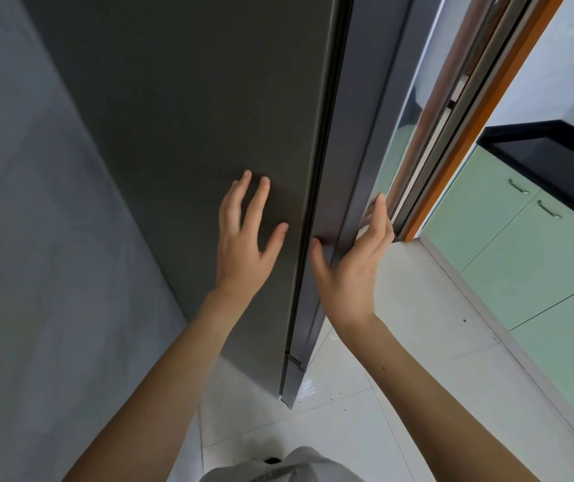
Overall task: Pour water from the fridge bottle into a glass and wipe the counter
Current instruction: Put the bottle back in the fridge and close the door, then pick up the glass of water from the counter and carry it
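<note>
Both hands empty, fingers spread: left hand [247,234] flat against the fridge [181,133] side mid-frame, probably bracing, right hand [355,262] reaching round its door [358,168] edge, likely to pull; bottle and glass not in view.

**Setting: home kitchen**

A tall dark grey fridge [191,133] stands against a grey wall [17,238]. Pale green cabinets [508,259] with metal handles [550,209] sit below a black countertop [557,147]. The floor [400,360] is light tile.
</note>
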Demonstrator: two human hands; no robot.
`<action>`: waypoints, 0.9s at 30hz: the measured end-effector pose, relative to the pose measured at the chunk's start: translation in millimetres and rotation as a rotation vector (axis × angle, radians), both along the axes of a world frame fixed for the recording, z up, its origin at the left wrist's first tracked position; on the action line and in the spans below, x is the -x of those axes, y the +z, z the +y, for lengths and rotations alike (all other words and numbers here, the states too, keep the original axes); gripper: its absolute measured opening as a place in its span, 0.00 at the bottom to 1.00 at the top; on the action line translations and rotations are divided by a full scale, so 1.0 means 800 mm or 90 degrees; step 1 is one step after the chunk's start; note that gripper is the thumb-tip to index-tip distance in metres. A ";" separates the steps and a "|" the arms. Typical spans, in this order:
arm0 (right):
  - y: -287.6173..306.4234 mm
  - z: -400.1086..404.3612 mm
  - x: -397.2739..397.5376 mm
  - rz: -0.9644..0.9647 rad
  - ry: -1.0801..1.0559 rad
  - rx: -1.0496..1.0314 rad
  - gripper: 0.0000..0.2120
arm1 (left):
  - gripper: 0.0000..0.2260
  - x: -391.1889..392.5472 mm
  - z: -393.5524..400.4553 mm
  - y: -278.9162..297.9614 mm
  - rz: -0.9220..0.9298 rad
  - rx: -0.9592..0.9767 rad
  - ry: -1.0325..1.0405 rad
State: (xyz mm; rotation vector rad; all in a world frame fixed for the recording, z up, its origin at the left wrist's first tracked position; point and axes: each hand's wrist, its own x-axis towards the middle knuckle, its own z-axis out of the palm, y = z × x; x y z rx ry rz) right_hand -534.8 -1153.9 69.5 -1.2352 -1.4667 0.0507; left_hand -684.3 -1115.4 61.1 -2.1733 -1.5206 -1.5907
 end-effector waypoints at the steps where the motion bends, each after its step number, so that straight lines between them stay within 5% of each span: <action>1: 0.000 -0.001 -0.005 -0.011 0.014 0.006 0.42 | 0.26 -0.001 -0.003 0.000 0.005 -0.005 0.002; 7: 0.011 -0.013 -0.051 -0.083 0.101 0.057 0.33 | 0.18 -0.017 -0.034 0.007 0.051 -0.062 -0.009; 15: 0.006 -0.036 -0.143 -0.214 -0.002 0.066 0.22 | 0.10 -0.086 -0.077 0.005 0.162 -0.111 -0.128; 21: -0.028 -0.082 -0.214 -0.254 -0.127 0.135 0.23 | 0.12 -0.155 -0.080 -0.016 0.225 -0.122 -0.299; 27: -0.061 -0.155 -0.256 -0.244 -0.283 0.249 0.23 | 0.21 -0.218 -0.073 -0.048 0.314 0.013 -0.459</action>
